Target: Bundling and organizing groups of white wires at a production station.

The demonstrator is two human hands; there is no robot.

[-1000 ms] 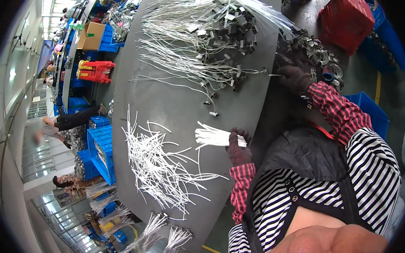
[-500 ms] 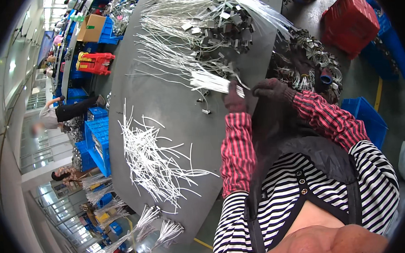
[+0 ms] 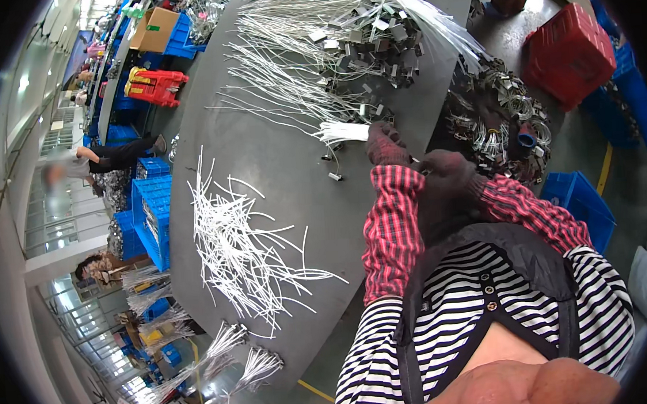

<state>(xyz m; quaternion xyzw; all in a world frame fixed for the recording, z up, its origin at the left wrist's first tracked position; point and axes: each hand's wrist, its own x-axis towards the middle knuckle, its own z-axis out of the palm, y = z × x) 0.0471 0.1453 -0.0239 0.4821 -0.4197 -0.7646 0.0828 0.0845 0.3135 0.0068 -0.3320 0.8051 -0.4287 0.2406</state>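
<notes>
Gripping a bundle of white tubes [image 3: 343,132], the left hand [image 3: 388,146], in a dark glove, is closed around one end while the other end fans out over the bench [image 3: 305,203], close to the edge nearest the person; whether the bundle touches the surface I cannot tell. The right hand [image 3: 448,172], also gloved, is just beside it, past that same edge, its fingers bunched, and I cannot tell whether it holds anything. Both forearms wear red-and-black checked sleeves [image 3: 390,224]. Just beside the bundle lie the ends of a broad spread of thin wires [image 3: 284,76], whose metal connectors [image 3: 385,45] heap up toward the bench's upper end, with a single small connector [image 3: 335,176] apart from them. Toward the lower end, nearer the edge across from the person, loose white tubes [image 3: 231,251] lie crossed in a pile. Two tied bunches [image 3: 261,365] rest at the lower corner, flared at one end. Beyond the near edge are coiled cables [image 3: 512,104], a blue ring [image 3: 526,140], a red crate [image 3: 572,57] and a blue bin [image 3: 579,202].
</notes>
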